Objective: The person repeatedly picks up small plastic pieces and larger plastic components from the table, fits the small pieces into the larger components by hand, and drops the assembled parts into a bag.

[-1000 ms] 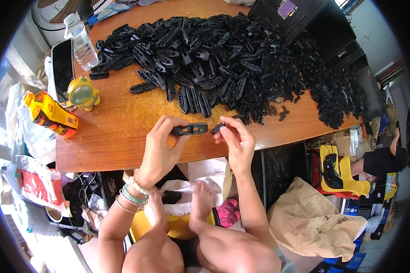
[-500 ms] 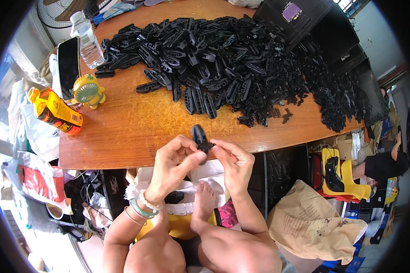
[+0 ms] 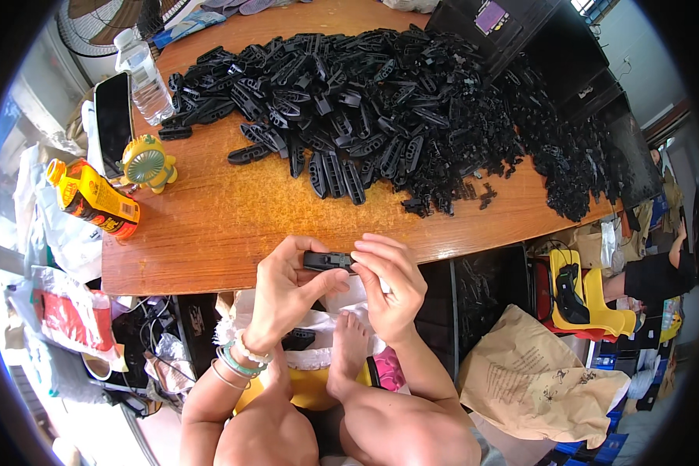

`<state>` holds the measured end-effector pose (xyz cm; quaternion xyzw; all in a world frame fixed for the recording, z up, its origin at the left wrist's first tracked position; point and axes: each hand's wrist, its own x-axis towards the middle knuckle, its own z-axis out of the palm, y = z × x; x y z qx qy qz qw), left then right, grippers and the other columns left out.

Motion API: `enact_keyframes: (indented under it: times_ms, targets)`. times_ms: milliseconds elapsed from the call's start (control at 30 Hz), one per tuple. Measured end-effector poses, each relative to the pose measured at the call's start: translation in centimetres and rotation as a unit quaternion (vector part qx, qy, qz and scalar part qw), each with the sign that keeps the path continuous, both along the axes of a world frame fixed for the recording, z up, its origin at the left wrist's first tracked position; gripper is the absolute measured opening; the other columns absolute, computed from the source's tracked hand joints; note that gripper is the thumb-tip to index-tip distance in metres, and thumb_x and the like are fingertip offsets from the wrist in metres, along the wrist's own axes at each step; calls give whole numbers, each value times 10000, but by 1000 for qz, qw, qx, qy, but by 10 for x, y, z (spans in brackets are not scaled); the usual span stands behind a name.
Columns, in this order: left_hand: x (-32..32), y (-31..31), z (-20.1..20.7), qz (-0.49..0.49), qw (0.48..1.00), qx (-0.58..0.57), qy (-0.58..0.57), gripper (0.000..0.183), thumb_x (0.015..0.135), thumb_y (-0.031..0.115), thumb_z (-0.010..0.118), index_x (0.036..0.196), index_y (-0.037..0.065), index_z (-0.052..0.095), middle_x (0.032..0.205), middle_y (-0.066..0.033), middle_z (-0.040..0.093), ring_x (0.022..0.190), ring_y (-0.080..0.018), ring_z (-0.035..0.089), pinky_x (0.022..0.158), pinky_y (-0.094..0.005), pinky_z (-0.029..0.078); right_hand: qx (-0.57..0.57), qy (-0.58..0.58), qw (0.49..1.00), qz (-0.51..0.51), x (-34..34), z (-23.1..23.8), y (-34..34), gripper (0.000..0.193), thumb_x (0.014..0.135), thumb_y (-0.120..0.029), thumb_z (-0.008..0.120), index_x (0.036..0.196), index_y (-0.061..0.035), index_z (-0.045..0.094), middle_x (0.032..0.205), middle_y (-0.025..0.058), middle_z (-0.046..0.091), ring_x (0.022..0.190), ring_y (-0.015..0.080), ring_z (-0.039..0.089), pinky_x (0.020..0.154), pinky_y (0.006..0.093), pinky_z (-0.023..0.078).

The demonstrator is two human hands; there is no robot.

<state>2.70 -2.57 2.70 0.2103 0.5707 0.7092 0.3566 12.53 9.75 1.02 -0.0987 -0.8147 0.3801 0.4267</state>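
Note:
Above the near edge of the wooden table, a long black plastic part (image 3: 328, 261) lies level between my two hands. My left hand (image 3: 289, 281), with bracelets at the wrist, pinches its left end between thumb and fingers. At the right end the fingertips of my right hand (image 3: 392, 287) are closed on the same part; whether a smaller piece sits under them I cannot make out. Beyond my hands a large heap of similar long black plastic parts (image 3: 342, 116) covers the table's far side. Smaller black pieces (image 3: 474, 132) are piled at its right.
On the table's left stand a yellow-labelled drink bottle (image 3: 97, 200), a small yellow fan (image 3: 149, 165), a phone (image 3: 114, 120) and a clear water bottle (image 3: 146, 81). Black crates (image 3: 551, 46) are at the back right. A brown paper bag (image 3: 540, 380) lies right of my legs.
The black part has turned from roughly upright to lying level between my hands. My right fingers have shifted onto its right end.

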Motion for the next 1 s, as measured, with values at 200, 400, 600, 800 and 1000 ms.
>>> enact_keyframes:
  times_ms: [200,400,600,800,1000]
  targets:
    - [-3,0,-7,16,1000,16,12,198,849,15,640,978,-46,502,846,-116,655,755,-153,673,627,-235,544,139,5,990,-15,2,0,4,283,742,-38,719,1019,-38,660,890,101,662,884,243,640,739,308,478]
    - [-4,-4,-2,-48,991,-18,125,165,853,-30,603,975,-37,492,885,-149,639,819,-210,677,710,-257,551,-321,-149,931,88,15,-7,3,309,807,-91,687,1097,3,639,859,115,682,754,136,644,662,260,483]
    - [-14,6,4,-93,974,-23,205,209,845,108,658,974,-31,572,791,-108,668,813,-146,666,661,-255,514,-336,-107,932,86,26,-4,13,261,800,-62,691,1041,34,652,853,128,691,742,101,638,673,238,499]
    - [-73,53,-25,116,832,-268,471,301,821,289,688,812,-5,622,663,-104,635,567,-227,603,544,-334,465,-184,-358,877,263,32,-14,0,246,805,-117,696,1011,10,649,799,119,690,690,164,664,631,271,510]
    - [-91,67,-30,134,817,-291,480,315,765,291,704,655,6,628,569,-126,600,538,-288,587,533,-359,456,46,-123,982,-134,14,-5,55,199,843,21,571,1034,-13,618,941,116,598,806,235,604,713,334,484]
